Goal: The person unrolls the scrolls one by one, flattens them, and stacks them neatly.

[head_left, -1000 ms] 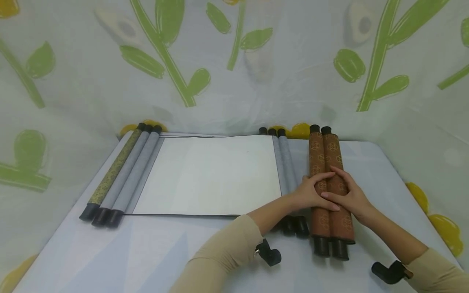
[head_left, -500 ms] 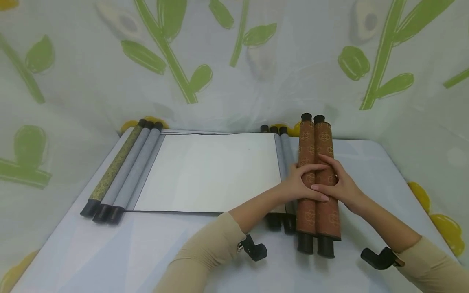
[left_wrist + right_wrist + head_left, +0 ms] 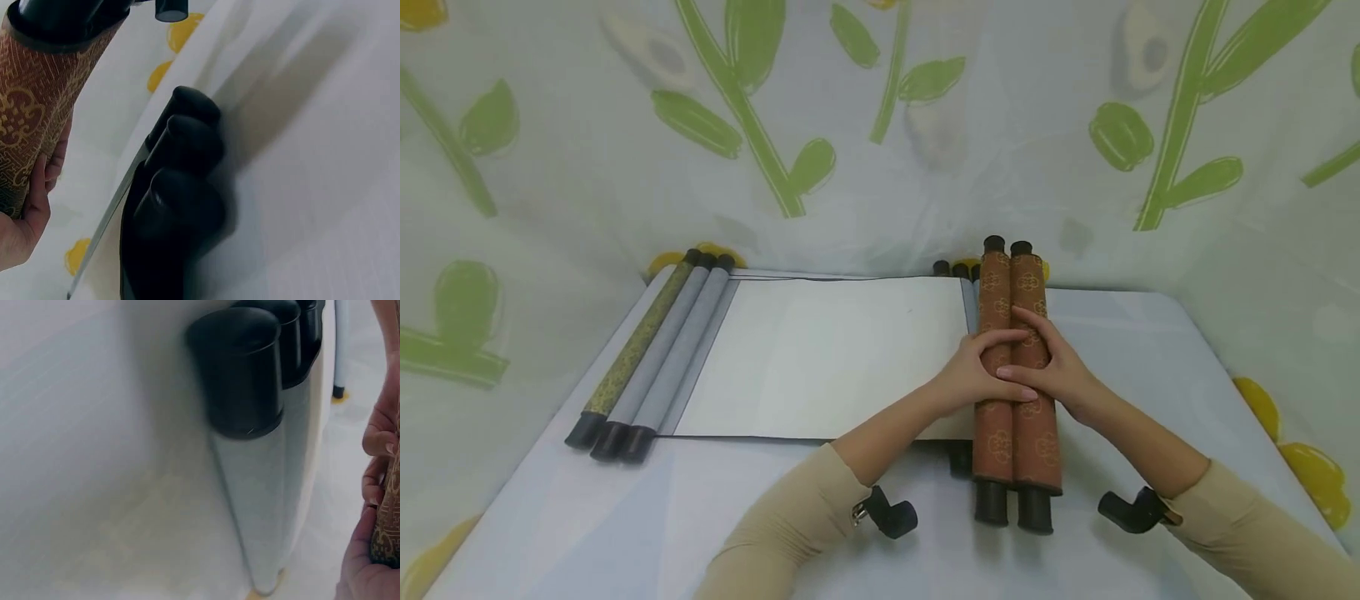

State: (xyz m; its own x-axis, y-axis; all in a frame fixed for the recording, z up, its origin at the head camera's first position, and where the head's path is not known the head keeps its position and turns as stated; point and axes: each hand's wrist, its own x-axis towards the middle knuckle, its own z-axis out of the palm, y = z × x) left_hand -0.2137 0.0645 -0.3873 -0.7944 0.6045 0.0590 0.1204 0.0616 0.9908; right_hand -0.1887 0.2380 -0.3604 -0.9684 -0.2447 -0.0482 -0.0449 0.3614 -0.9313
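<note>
A brown brocade scroll (image 3: 996, 450), its two rolls side by side with black end knobs, is gripped near the middle by both hands. My left hand (image 3: 966, 377) curls round it from the left and my right hand (image 3: 1066, 373) from the right, thumbs and fingers meeting on top. In the left wrist view the scroll (image 3: 31, 119) is lifted off the table, above the black knobs (image 3: 187, 147) of the scrolls lying there. It covers most of the right-hand grey rolls in the head view. Below it lies a partly unrolled scroll with a blank white sheet (image 3: 827, 358).
At the left, an olive patterned roll (image 3: 640, 342) lies beside two grey rolls (image 3: 681, 354). The table (image 3: 1120, 350) is pale and backed by a leaf-printed curtain (image 3: 1000, 92). Black curved pieces (image 3: 891, 512) are strapped at both wrists.
Both hands have carried the brown brocade scroll leftward from the right of the grey rolls to over them and the white sheet's right edge. The other scrolls have stayed put.
</note>
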